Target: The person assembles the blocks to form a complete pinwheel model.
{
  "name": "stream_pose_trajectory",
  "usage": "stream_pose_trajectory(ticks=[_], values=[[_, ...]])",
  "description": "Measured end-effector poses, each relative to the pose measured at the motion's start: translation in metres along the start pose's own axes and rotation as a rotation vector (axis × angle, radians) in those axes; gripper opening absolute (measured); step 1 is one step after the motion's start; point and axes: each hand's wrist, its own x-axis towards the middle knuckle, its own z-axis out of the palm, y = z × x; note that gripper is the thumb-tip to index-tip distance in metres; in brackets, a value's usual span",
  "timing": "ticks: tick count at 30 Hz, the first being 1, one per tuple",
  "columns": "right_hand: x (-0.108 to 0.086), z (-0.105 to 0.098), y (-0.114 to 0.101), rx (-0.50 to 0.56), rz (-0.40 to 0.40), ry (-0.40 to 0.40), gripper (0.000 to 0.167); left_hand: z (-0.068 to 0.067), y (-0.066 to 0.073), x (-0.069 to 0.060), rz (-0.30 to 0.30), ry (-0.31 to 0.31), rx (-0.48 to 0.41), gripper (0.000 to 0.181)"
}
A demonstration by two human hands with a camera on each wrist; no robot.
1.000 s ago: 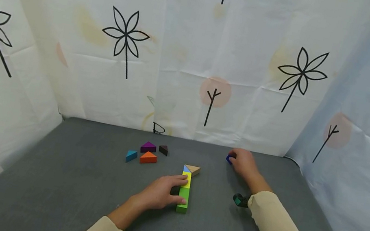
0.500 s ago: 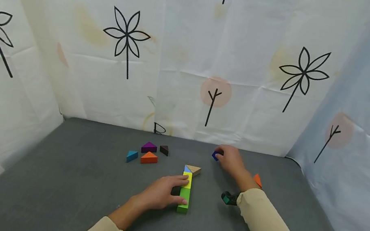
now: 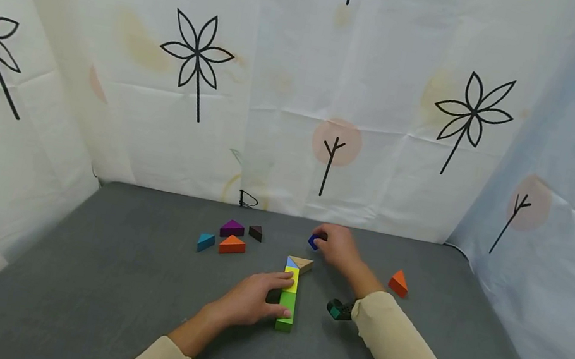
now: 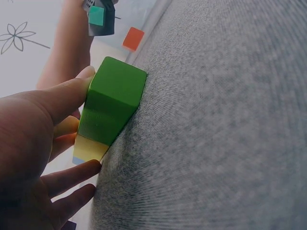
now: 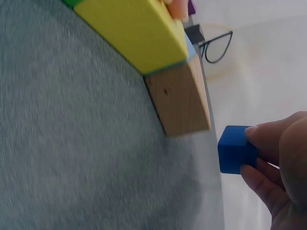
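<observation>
My right hand (image 3: 340, 250) pinches a small dark blue block (image 5: 236, 149) between thumb and fingers, held behind the row of blocks. That row has a green block (image 3: 286, 309) in front, a yellow block (image 3: 290, 279) behind it, then a light blue triangle (image 3: 291, 262) and a natural wood triangle (image 3: 302, 264) at the far end. From the left side, my left hand (image 3: 250, 299) rests its fairly straight thumb and fingers on the green and yellow blocks. In the left wrist view the thumb touches the green block's upper side, while the lower fingers are spread loosely.
Left of the row lie a purple triangle (image 3: 232, 229), a dark brown block (image 3: 255, 233), a blue triangle (image 3: 205, 242) and an orange triangle (image 3: 232, 245). Another orange block (image 3: 398, 284) stands at the right. Patterned fabric (image 3: 294, 78) hangs behind the grey table (image 3: 103, 275).
My right hand has moved left with the dark blue block, from the right part of the table to behind the row. The right orange block has come into view. My left hand stays put.
</observation>
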Motion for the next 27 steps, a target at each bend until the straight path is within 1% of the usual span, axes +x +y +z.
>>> stream_pose_trajectory(ticks=[5,13,22,27], values=[[0.002,0.006,-0.009,0.025,-0.008,-0.02,0.02,-0.001,0.0,0.0,0.013,0.0,-0.005,0.065],[0.0,0.013,-0.023,0.041,-0.03,-0.055,0.019,-0.001,-0.001,0.0,0.034,0.003,-0.006,0.065],[0.001,0.02,-0.028,0.041,-0.068,-0.09,0.016,-0.001,-0.003,0.0,0.044,0.005,-0.008,0.065],[0.001,0.024,-0.028,0.025,-0.091,-0.101,0.015,-0.001,-0.003,0.0,0.036,-0.004,-0.019,0.064]])
